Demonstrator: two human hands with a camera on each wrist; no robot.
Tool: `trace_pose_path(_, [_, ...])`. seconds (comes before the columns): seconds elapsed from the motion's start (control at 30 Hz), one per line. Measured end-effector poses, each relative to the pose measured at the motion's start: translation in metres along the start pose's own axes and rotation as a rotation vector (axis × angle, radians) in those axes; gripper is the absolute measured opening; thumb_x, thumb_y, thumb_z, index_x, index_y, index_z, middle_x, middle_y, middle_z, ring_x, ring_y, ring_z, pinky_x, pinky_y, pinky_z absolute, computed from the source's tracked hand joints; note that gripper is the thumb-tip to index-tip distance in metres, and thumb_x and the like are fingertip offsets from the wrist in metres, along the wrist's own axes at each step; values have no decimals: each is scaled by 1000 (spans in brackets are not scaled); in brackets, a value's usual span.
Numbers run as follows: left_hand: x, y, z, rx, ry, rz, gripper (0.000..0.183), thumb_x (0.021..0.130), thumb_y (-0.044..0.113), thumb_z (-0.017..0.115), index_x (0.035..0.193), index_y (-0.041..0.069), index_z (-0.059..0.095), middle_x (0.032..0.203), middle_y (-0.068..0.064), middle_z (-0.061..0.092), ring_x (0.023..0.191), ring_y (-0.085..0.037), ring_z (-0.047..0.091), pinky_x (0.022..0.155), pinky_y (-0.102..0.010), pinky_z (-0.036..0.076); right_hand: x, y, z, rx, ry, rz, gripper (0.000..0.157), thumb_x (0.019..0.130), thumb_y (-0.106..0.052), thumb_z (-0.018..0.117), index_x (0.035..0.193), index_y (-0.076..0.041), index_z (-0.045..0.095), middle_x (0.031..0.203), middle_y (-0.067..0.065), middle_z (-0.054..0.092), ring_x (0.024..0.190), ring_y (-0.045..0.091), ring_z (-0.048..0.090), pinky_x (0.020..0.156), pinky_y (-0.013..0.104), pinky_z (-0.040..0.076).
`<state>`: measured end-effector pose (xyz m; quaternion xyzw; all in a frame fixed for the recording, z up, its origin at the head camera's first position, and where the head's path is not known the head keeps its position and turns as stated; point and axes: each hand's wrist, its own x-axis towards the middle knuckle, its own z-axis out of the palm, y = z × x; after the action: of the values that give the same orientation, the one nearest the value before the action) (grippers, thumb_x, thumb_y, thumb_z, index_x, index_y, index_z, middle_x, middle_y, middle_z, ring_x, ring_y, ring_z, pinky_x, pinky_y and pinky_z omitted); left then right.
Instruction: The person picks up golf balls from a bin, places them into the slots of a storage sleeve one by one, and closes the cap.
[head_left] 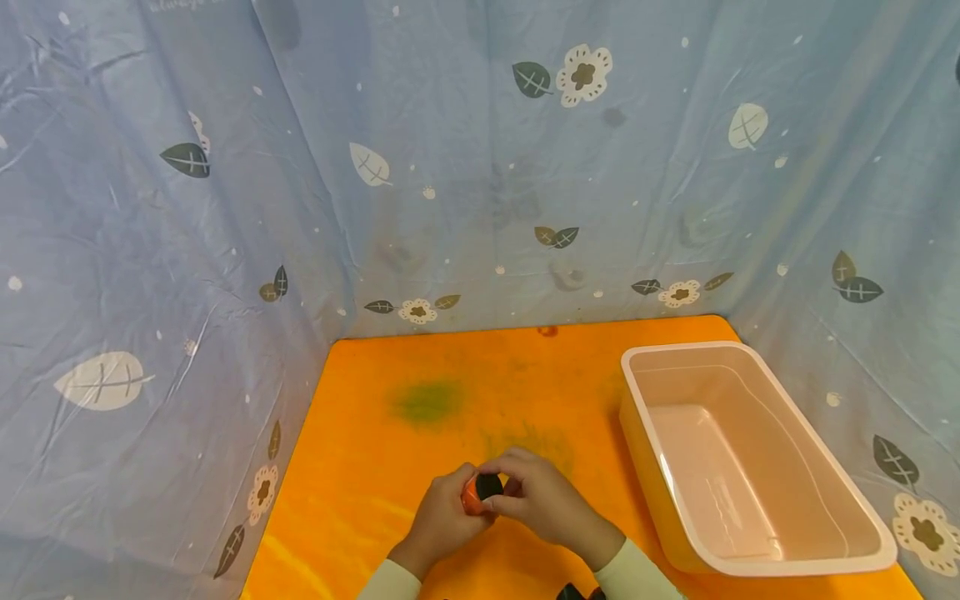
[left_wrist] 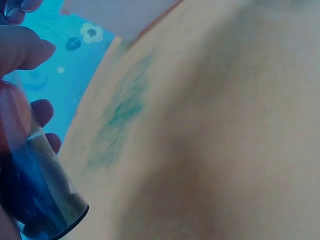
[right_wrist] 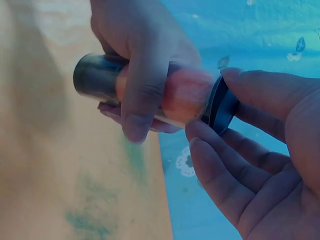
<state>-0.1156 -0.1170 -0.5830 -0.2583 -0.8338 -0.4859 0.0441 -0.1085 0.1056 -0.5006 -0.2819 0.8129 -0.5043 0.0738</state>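
My left hand [head_left: 448, 518] grips a clear cylindrical tube [right_wrist: 187, 95] round its middle. Through its wall show rounded orange-red contents, and the end away from the cap looks dark. With thumb and fingertips my right hand [head_left: 546, 502] pinches the black cap [right_wrist: 223, 106], which sits on the tube's end. In the left wrist view the tube [left_wrist: 42, 185] is at the left edge, its lower part dark inside. What exactly is inside cannot be told. Both hands are close together above the orange table [head_left: 360, 467].
A pale pink plastic bin [head_left: 637, 400] stands at the table's right side, with nothing seen inside. Small dark objects [head_left: 572, 592] peek in at the bottom edge, by the right sleeve. Blue patterned curtains [head_left: 480, 167] enclose the back and sides. A green stain [head_left: 429, 402] marks the tabletop.
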Motion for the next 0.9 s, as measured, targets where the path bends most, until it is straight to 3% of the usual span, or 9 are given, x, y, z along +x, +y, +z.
trace_pose_path(0.23, [1, 0, -1, -13, -33, -21, 37, 87, 5, 89, 111, 22, 67, 94, 8, 71, 69, -6, 64, 62, -28, 57, 1, -3, 1, -87, -10, -19, 32, 102, -15, 81, 133, -9, 77, 114, -6, 65, 81, 3, 60, 73, 26, 57])
trace_pose_path(0.5, [7, -1, -1, -2, -69, -13, 38, 86, 2, 87, 110, 23, 66, 90, 10, 69, 68, -5, 63, 61, -27, 56, 5, -7, -5, -200, -43, -54, 25, 99, -11, 82, 124, -10, 77, 110, -7, 63, 80, 2, 56, 74, 23, 55])
trace_pose_path(0.9, [14, 0, 4, 7, -151, -29, 33, 88, 5, 86, 110, 21, 68, 93, 12, 68, 70, -4, 62, 62, -25, 55, 5, -7, -11, -245, -79, -56, 23, 95, -7, 86, 117, -8, 77, 101, -6, 60, 78, 1, 53, 70, 21, 52])
